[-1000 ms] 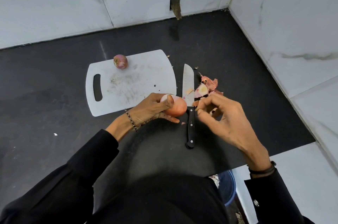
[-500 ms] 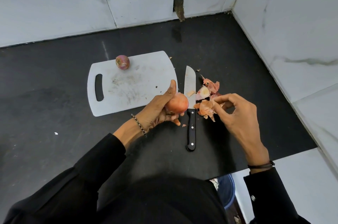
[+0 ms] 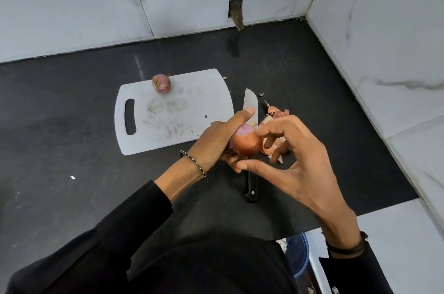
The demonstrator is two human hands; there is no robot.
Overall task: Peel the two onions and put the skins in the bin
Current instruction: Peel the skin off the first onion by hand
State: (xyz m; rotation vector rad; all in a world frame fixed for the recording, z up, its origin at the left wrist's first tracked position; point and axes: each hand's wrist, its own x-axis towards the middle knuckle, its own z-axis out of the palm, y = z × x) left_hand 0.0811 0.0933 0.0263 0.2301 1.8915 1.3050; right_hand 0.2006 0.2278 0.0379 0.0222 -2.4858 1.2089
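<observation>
My left hand covers the underside and near side of the onion it holds; the fingers beneath it show only at their tips. Whether my right hand pinches skin or only touches the onion with its index fingertip cannot be determined. The knife is concealed from mid-blade to upper handle behind both hands. The skins near the worktop's right edge are partly masked by my right fingers. The bin below the worktop's near edge shows only a blue sliver. The specks on the cutting board are too small to identify.
</observation>
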